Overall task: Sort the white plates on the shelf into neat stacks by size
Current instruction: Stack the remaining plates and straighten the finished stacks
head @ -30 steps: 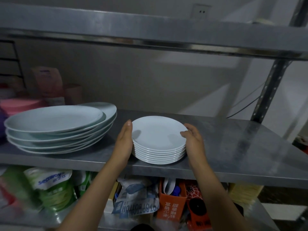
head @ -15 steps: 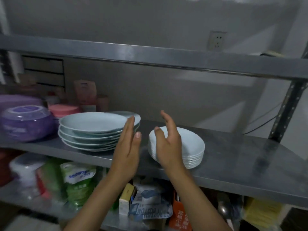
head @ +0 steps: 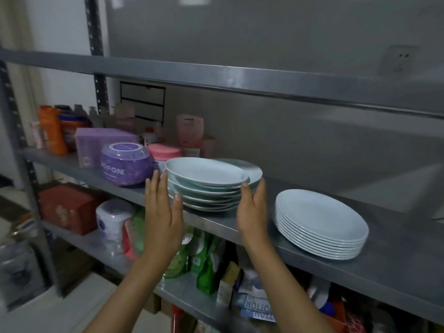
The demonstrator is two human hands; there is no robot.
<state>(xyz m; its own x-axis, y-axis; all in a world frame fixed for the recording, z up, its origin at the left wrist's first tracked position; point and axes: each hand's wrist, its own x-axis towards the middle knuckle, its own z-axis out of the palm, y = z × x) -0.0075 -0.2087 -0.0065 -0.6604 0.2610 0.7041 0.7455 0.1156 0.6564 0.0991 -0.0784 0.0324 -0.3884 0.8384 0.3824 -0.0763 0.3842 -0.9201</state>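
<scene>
A loose, uneven stack of large white plates (head: 204, 173) sits on the middle metal shelf (head: 396, 265); its top plates are shifted sideways. My left hand (head: 162, 210) is flat against the stack's left edge, fingers together and pointing up. My right hand (head: 252, 210) is at the stack's right edge, its thumb touching the rims. Neither hand lifts anything. A neat, even stack of small white plates (head: 322, 219) stands on the same shelf to the right, apart from both hands.
Left of the big stack stand a purple tub (head: 126, 164), a pink lid (head: 164, 151), a purple box and several bottles. An upper shelf (head: 240, 76) hangs low overhead. The lower shelf holds green bags (head: 204, 258), boxes and packets.
Both hands left the small stack and moved left to flank the large stack. The view swung left, so the small stack now lies on the right.
</scene>
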